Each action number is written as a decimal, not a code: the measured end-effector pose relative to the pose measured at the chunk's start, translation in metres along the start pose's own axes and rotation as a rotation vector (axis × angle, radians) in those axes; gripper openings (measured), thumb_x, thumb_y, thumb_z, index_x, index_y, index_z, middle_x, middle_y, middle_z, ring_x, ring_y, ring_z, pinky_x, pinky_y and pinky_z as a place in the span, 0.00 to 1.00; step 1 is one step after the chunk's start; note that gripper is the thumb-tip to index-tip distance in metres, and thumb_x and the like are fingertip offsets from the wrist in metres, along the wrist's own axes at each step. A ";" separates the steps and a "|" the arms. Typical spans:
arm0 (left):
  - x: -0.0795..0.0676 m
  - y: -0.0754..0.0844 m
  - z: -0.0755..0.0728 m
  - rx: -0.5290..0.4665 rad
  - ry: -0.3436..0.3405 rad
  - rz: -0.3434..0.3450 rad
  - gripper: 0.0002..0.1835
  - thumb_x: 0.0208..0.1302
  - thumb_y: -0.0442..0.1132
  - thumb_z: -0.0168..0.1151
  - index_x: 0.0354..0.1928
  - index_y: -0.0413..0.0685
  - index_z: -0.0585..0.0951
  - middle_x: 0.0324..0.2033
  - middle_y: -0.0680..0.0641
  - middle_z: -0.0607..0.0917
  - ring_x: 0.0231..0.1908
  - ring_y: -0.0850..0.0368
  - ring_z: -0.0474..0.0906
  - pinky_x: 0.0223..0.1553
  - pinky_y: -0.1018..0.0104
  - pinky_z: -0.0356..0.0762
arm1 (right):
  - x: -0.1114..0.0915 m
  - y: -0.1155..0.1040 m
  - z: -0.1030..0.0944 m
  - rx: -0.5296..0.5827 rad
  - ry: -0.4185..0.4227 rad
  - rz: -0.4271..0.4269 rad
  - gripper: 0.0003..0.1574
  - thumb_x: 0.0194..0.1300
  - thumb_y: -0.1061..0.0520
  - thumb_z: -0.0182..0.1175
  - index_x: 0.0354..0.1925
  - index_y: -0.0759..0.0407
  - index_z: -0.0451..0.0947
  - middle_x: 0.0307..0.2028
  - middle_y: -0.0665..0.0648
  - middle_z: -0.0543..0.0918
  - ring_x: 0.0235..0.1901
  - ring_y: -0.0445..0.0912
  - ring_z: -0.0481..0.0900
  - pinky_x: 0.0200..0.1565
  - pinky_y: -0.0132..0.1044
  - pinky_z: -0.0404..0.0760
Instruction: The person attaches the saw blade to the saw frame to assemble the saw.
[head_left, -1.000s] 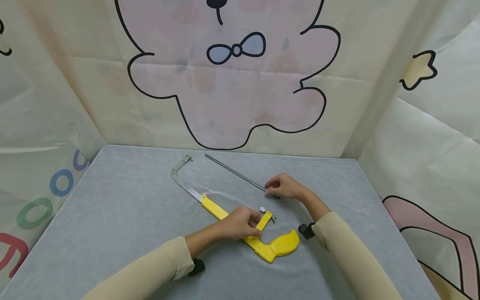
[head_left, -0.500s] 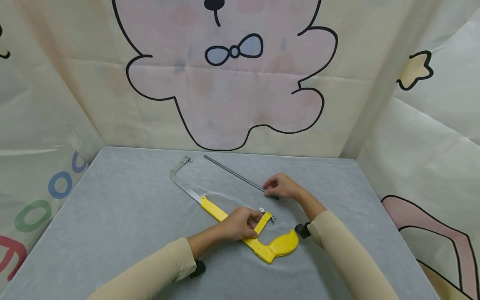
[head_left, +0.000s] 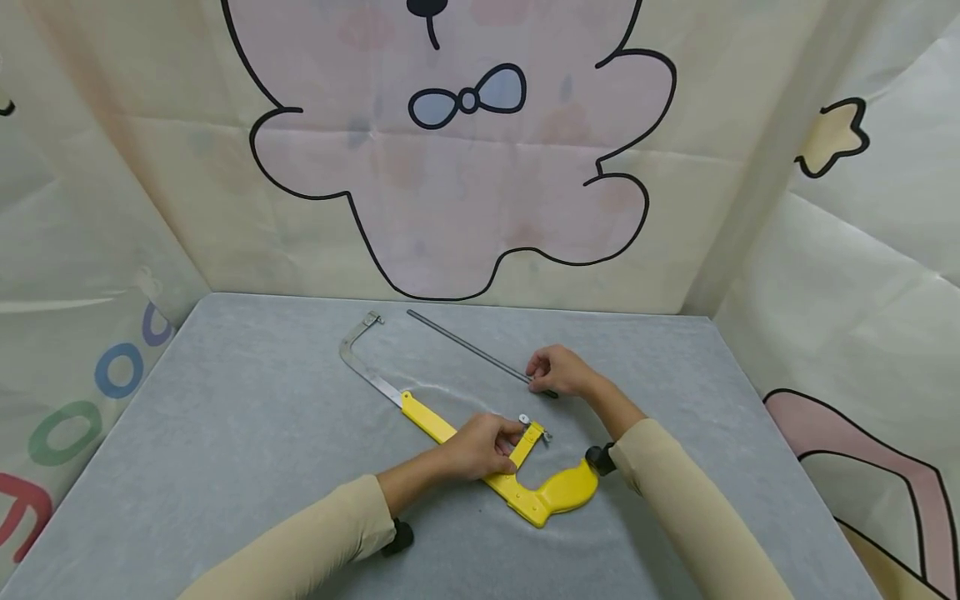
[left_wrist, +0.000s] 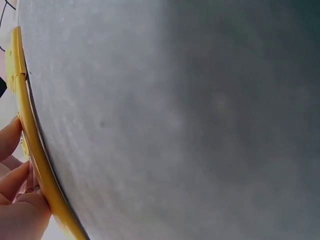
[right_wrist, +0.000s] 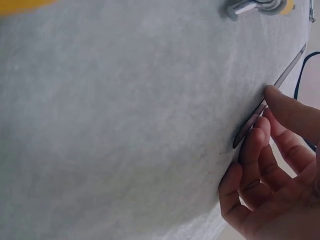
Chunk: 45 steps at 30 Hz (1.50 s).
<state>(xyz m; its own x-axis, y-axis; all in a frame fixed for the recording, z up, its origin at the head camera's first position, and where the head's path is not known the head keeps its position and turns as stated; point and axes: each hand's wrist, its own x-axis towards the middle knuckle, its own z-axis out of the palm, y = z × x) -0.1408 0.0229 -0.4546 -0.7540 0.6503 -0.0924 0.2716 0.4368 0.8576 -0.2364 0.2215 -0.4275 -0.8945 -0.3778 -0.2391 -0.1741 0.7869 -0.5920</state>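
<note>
1. Head view: the left hand [head_left: 477, 447] is clamped on the yellow saw frame [head_left: 427, 415], which lies diagonally on the grey worktop [head_left: 225, 467].
2. The right hand [head_left: 564, 371] pinches the thin metal strip [head_left: 468, 345] near one end, beyond the frame.

Thin strip [right_wrist: 249, 128] — in right hand [right_wrist: 286, 195]

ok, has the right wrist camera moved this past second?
Yes, leftward in the head view: the black wrist camera now overlaps the unmoved hacksaw handle.
</note>
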 end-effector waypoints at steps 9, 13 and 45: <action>0.000 0.003 -0.002 0.024 -0.022 0.015 0.27 0.47 0.29 0.70 0.53 0.40 0.78 0.33 0.53 0.80 0.32 0.65 0.75 0.34 0.77 0.73 | 0.000 -0.005 0.001 -0.035 0.017 -0.012 0.09 0.51 0.63 0.67 0.33 0.64 0.78 0.22 0.53 0.77 0.22 0.42 0.70 0.26 0.34 0.70; -0.001 0.004 -0.003 0.031 -0.032 0.012 0.26 0.47 0.28 0.70 0.52 0.40 0.78 0.31 0.53 0.80 0.31 0.65 0.75 0.34 0.77 0.73 | 0.001 -0.007 0.001 -0.055 0.014 -0.012 0.08 0.51 0.63 0.67 0.32 0.63 0.78 0.21 0.53 0.77 0.22 0.42 0.70 0.26 0.33 0.70; 0.002 0.013 -0.001 -0.011 -0.057 -0.111 0.19 0.47 0.27 0.68 0.43 0.39 0.76 0.30 0.51 0.76 0.32 0.61 0.72 0.34 0.75 0.70 | 0.003 -0.015 -0.001 -0.061 -0.007 -0.024 0.07 0.52 0.68 0.62 0.33 0.65 0.76 0.24 0.55 0.76 0.23 0.44 0.69 0.26 0.34 0.69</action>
<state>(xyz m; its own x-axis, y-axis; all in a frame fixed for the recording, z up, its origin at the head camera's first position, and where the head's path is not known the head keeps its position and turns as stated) -0.1392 0.0289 -0.4428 -0.7436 0.6329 -0.2159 0.1813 0.5016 0.8459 -0.2366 0.2088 -0.4185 -0.8868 -0.4003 -0.2309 -0.2206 0.8058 -0.5495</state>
